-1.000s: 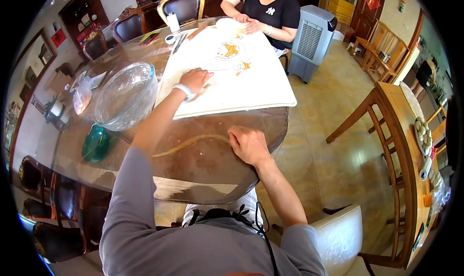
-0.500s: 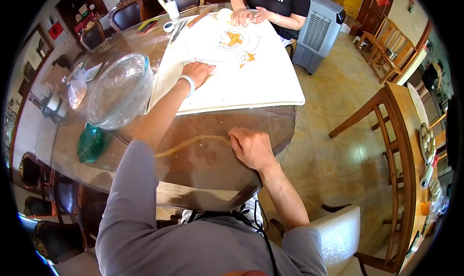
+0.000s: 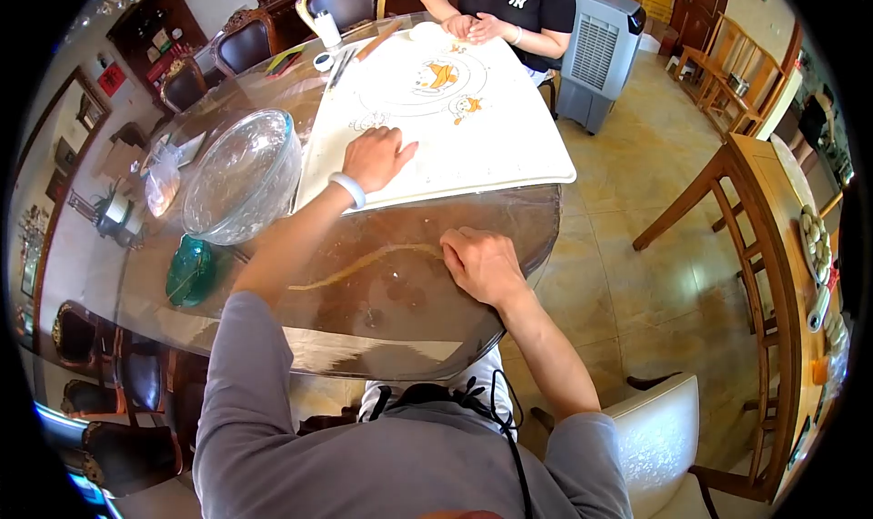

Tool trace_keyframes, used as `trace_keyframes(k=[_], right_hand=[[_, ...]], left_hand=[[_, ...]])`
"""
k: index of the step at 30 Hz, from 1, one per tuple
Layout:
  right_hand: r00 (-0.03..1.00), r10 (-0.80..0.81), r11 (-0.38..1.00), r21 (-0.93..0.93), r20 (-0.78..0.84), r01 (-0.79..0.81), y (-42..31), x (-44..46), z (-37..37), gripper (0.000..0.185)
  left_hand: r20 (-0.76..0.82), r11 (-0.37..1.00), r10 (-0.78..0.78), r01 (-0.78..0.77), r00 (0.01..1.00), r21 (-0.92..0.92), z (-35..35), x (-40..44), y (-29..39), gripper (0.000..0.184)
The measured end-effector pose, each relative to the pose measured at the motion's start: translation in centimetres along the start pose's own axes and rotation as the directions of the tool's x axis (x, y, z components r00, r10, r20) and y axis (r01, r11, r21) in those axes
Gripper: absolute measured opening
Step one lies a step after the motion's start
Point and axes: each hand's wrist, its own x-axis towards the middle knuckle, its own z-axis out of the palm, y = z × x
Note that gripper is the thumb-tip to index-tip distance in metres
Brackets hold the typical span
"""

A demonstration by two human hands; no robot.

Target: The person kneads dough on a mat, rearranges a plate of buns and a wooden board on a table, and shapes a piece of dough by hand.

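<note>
My left hand (image 3: 377, 160), with a pale band (image 3: 348, 190) on its wrist, is over the near part of the white printed mat (image 3: 509, 151). Its fingers are curled in, the thumb stands out to the right, and nothing shows in it. Resting on the glossy brown table (image 3: 364, 314), my right hand (image 3: 482, 262) has loosely folded fingers and holds nothing visible. A large clear glass bowl (image 3: 244, 175) stands left of my left forearm. Below the bowl lies a green translucent object (image 3: 190, 272), whose kind I cannot make out.
Across the mat, another person's hands (image 3: 480, 28) are together beside a pale round lump (image 3: 427, 32). A rolling pin (image 3: 378, 40), a white bottle (image 3: 327, 30) and a plastic bag (image 3: 163, 181) are on the table. A grey air cooler (image 3: 597, 57) and a white chair (image 3: 657, 433) stand nearby.
The view has shifted slightly. My left hand has drawn its fingers in and risen a little on the mat. The other person's hands have come together. My right hand stays on the table.
</note>
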Motion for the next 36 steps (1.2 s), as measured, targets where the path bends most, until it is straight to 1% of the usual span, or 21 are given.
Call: trace_keyframes(k=[1,4,5,6,8,9,12,16,17,18,20,21,24,25,28,29,30,32,33,36], right_hand=[[1.000,-0.004,1.000,-0.002,-0.007,0.004,0.0,0.1,0.0,0.002],[1.000,-0.001,1.000,-0.008,-0.006,0.001,0.0,0.2,0.0,0.002],[1.000,0.003,1.000,-0.003,0.007,-0.003,0.0,0.3,0.0,0.002],[1.000,0.004,1.000,0.002,0.019,-0.004,0.0,0.3,-0.1,0.002],[1.000,0.012,1.000,0.001,0.022,-0.012,0.1,0.4,0.0,0.002],[1.000,0.018,1.000,0.000,0.020,-0.018,0.2,0.4,0.0,0.003],[0.998,0.040,0.999,0.025,0.045,-0.041,0.3,0.6,-0.2,0.003],[1.000,0.022,0.999,0.035,-0.009,-0.022,0.4,0.5,0.1,0.003],[1.000,0.019,0.999,0.030,-0.010,-0.018,0.5,0.4,0.3,0.003],[1.000,0.019,0.999,0.029,-0.011,-0.019,0.4,0.3,0.3,0.003],[1.000,0.018,0.999,0.037,-0.014,-0.017,0.4,0.3,0.2,0.004],[1.000,0.017,0.999,0.047,-0.010,-0.017,0.3,0.4,0.2,0.004],[1.000,0.009,0.999,0.033,-0.017,-0.009,0.3,0.2,0.2,0.004],[1.000,0.011,1.000,0.024,-0.012,-0.011,0.2,0.1,0.2,0.004],[1.000,0.015,1.000,-0.001,0.001,-0.015,0.0,0.0,0.1,0.005],[1.000,0.011,1.000,-0.007,0.006,-0.011,0.1,0.0,0.1,0.006],[1.000,0.008,1.000,-0.012,0.012,-0.008,0.1,0.0,0.2,0.008],[1.000,-0.002,1.000,-0.014,-0.004,0.002,-0.2,0.1,0.0,0.004],[1.000,-0.012,1.000,-0.014,-0.016,0.011,-0.2,0.3,0.0,0.002],[1.000,-0.004,1.000,-0.023,-0.001,0.004,0.0,0.4,0.3,0.002]], left_hand=[[-0.032,0.998,0.052,-0.051,0.998,0.034,1.1,-0.3,-0.1,0.035],[-0.013,0.998,0.057,-0.057,0.998,0.033,3.2,0.9,-1.3,0.036],[0.038,0.999,0.047,-0.047,0.998,-0.013,3.6,1.6,-1.9,0.045],[0.153,0.999,-0.009,0.015,0.988,-0.037,3.5,2.2,-2.0,0.049],[0.369,0.990,-0.099,0.128,0.924,-0.056,2.8,3.9,-2.1,0.057],[0.386,0.986,-0.119,0.154,0.915,-0.060,2.6,4.3,-2.0,0.065],[0.396,0.981,-0.181,0.196,0.900,0.004,3.7,5.1,-2.6,0.065],[0.256,0.982,-0.181,0.190,0.950,-0.009,3.7,4.2,-2.6,0.065],[0.199,0.967,-0.232,0.248,0.952,-0.061,3.1,3.6,-2.1,0.063],[0.219,0.934,-0.258,0.301,0.941,-0.193,2.6,3.6,-2.2,0.062],[0.276,0.810,-0.300,0.397,0.913,-0.433,1.9,3.5,-3.5,0.059],[0.286,0.769,-0.317,0.421,0.904,-0.481,1.3,3.4,-4.0,0.056],[0.181,0.916,-0.215,0.262,0.960,-0.303,0.1,2.1,-3.6,0.051],[0.107,0.975,-0.181,0.193,0.978,-0.111,-0.5,1.3,-2.0,0.048],[-0.021,0.995,0.061,-0.059,0.998,0.079,0.9,0.1,-1.1,0.044],[-0.071,0.989,0.113,-0.106,0.991,0.100,1.4,-0.1,-0.8,0.047],[-0.005,0.998,0.040,-0.039,0.999,0.052,1.5,-0.1,-0.4,0.048],[0.136,0.993,-0.108,0.113,0.985,-0.027,1.6,0.5,-0.1,0.052],[0.151,0.991,-0.126,0.130,0.980,-0.015,1.8,0.9,-0.4,0.055],[0.233,0.982,-0.187,0.190,0.954,0.013,2.5,2.6,-1.3,0.056]])
